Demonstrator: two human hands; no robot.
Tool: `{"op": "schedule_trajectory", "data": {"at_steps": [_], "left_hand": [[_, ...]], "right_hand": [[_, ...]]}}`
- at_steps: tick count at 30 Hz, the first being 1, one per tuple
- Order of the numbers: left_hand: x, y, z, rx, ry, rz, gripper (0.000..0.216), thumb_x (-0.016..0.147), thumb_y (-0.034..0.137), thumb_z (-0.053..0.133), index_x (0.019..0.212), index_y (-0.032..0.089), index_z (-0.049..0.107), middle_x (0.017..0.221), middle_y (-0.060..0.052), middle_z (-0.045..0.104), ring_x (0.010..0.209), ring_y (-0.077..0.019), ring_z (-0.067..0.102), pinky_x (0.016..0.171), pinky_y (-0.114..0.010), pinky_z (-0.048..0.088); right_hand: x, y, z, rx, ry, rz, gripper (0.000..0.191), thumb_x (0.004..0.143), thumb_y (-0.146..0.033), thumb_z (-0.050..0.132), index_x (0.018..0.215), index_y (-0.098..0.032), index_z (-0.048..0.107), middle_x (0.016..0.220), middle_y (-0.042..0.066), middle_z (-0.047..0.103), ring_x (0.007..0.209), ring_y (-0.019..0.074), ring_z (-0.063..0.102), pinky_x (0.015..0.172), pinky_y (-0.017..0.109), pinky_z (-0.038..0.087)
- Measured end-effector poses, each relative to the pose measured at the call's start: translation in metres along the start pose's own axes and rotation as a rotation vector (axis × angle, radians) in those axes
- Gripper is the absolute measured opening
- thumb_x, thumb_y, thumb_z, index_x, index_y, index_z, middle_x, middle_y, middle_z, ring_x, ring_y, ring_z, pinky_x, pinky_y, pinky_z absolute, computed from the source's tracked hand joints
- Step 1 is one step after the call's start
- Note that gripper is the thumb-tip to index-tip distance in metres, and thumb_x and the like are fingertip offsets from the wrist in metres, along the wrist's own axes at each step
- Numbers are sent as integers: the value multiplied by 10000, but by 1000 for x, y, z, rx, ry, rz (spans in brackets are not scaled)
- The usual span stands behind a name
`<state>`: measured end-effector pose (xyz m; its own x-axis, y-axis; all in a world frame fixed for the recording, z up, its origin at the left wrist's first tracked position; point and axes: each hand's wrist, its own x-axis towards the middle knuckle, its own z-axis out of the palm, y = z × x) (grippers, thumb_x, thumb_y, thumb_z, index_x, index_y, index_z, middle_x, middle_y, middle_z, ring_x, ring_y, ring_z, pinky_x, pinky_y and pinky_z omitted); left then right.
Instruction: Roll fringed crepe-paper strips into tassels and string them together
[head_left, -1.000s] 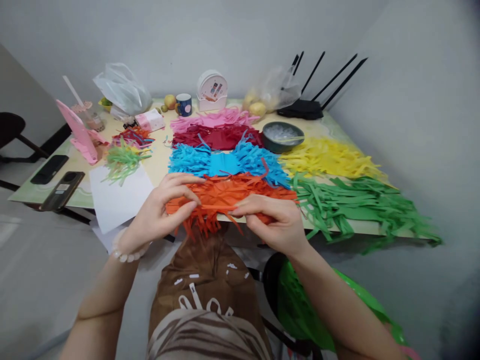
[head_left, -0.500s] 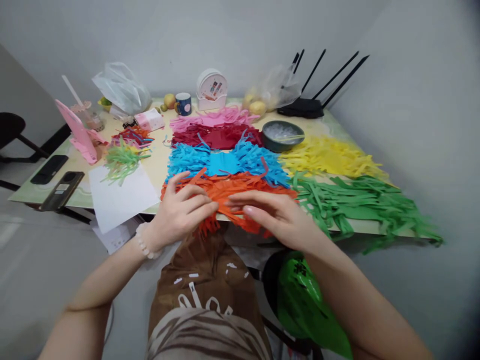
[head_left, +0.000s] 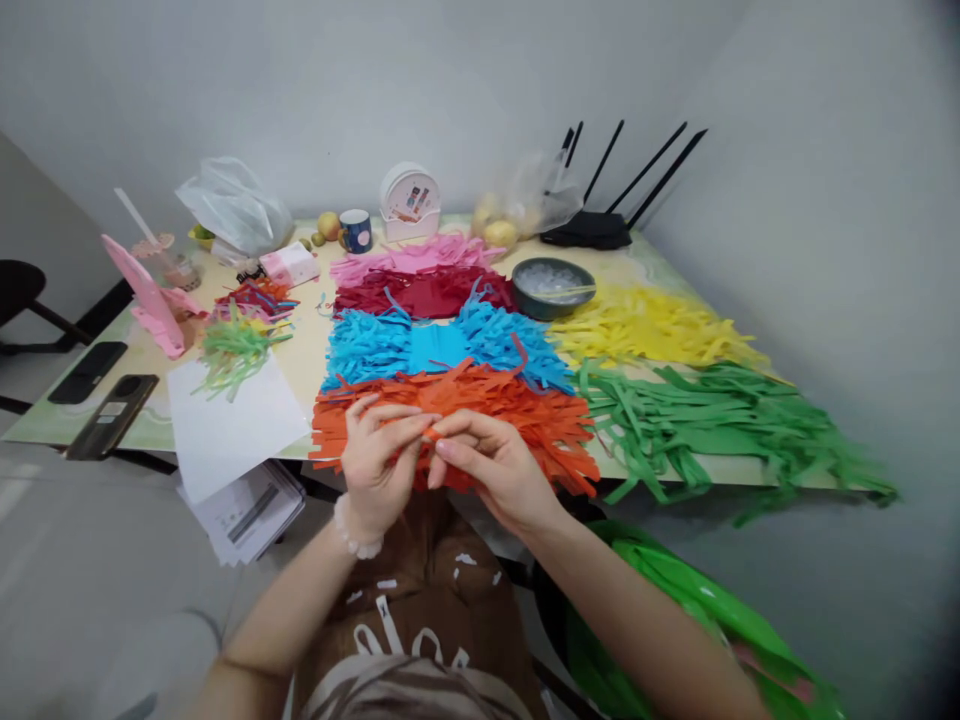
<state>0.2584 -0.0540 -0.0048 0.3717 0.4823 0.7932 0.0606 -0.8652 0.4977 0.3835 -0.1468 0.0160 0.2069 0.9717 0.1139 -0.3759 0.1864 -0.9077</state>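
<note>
Over the front edge of the table, my left hand (head_left: 381, 452) and my right hand (head_left: 491, 462) meet with their fingertips pinched together. Between them shows a small orange paper strip (head_left: 432, 435). Just behind and around the hands lies the orange fringed paper (head_left: 517, 410), its cut strips spreading to both sides. Beyond it is the blue fringed paper (head_left: 437, 347), with a plain uncut middle. Dark red fringed paper (head_left: 427, 292) and pink fringed paper (head_left: 420, 255) follow toward the wall. A bead bracelet sits on my left wrist.
To the right lie yellow fringed paper (head_left: 660, 325) and green fringed paper (head_left: 697, 425). A dark bowl (head_left: 553, 288) with chopsticks across it stands behind. Further things are a mug (head_left: 355, 231), a black router (head_left: 589, 230), white paper (head_left: 232, 425), phones (head_left: 112, 415) and a green bag (head_left: 675, 610).
My hands have come together and closed at the fingertips on an orange strip; before, the fingers were looser and apart. The view has shifted slightly, so the table sits lower.
</note>
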Motion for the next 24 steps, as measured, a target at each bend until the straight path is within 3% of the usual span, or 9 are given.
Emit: {"op": "schedule_trajectory", "data": {"at_steps": [3, 8, 12, 14, 17, 19, 21, 24], "left_hand": [[1, 10, 12, -214, 48, -193, 188, 922, 145, 615, 1002, 261, 739, 1007, -20, 780, 990, -179, 702, 1038, -426, 458], [7, 12, 14, -460, -124, -402, 238, 954, 214, 583, 1122, 258, 747, 1183, -64, 742, 1156, -204, 660, 1034, -363, 495], [7, 4, 23, -463, -39, -486, 155, 916, 211, 644, 981, 250, 779, 1103, -49, 764, 1084, -201, 687, 1033, -354, 497], [9, 2, 26, -427, 15, -499, 142, 917, 204, 638, 938, 242, 773, 1050, -41, 767, 1055, -193, 687, 1027, -348, 496], [15, 9, 20, -469, 139, -520, 140, 944, 240, 589, 916, 235, 726, 866, -12, 732, 943, -175, 674, 1050, -373, 472], [17, 17, 11, -582, 117, -624, 171, 965, 278, 546, 869, 229, 680, 688, 16, 634, 770, -152, 632, 1010, -364, 486], [13, 24, 4, -685, -55, -774, 231, 976, 334, 522, 826, 219, 656, 603, 22, 540, 631, -131, 551, 848, -294, 523], [-1, 25, 3, -776, -453, -854, 325, 964, 438, 529, 809, 210, 701, 630, -18, 571, 581, -128, 515, 590, -224, 451]], "right_hand": [[6, -2, -5, -29, -21, -52, 211, 888, -404, 686, 931, -198, 705, 655, -4, 729, 605, 143, 684, 696, 291, 563], [7, -15, -14, -424, 41, -187, 150, 948, -261, 578, 1029, -205, 691, 999, 58, 757, 897, 168, 718, 818, 291, 561], [5, -17, -14, -688, 59, -221, 150, 940, -196, 556, 1079, -217, 608, 957, 45, 744, 872, 170, 719, 839, 305, 550], [15, -25, -25, -828, 14, -268, 155, 922, -213, 590, 1075, -222, 617, 991, 52, 745, 930, 191, 712, 875, 328, 540], [55, -51, -74, -998, 81, -343, 113, 936, -273, 592, 974, -221, 685, 988, 45, 751, 951, 202, 697, 881, 326, 527], [98, -72, -126, -1100, 394, -283, 182, 957, -314, 575, 885, -205, 702, 907, 34, 743, 879, 196, 690, 824, 305, 521], [143, -87, -180, -1135, 525, -230, 211, 972, -279, 567, 841, -169, 691, 875, 58, 723, 919, 227, 679, 840, 347, 518], [198, -89, -239, -1150, 551, -158, 202, 987, -316, 572, 974, -144, 677, 991, 55, 694, 911, 182, 669, 820, 357, 559]]}}
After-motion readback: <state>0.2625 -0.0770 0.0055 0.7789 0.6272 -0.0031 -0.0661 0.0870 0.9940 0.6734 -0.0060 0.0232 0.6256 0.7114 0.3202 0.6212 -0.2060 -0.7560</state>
